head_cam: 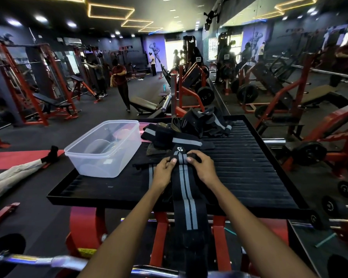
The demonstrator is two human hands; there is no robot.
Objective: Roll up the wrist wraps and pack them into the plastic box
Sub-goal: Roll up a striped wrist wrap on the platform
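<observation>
While both hands sit at the far end of one wrist wrap (184,185), head view shows the roll barely started. Left hand (165,170) pinches the wrap's left edge with thumb and curled fingers; right hand (202,166) pinches the right edge, fingers curled over the folded end near the white logo. Wrap lies flat on the black ribbed platform (249,167), its tail hanging off the near edge toward the person. Plastic box (105,149) stands on the platform's left side, open, just beside the hands' work area; looks to hold no wraps yet. More wraps and straps are heaped in a pile (181,135) behind the hands.

Judgement: to roll well, keep the first turn tight and the edges square to the grey stripes, both thumbs tucking evenly, some tension on the hanging tail so the roll doesn't cone.

Pose: both forearms extended forward, roughly parallel, wrists low, palms down, hands near each other.
</observation>
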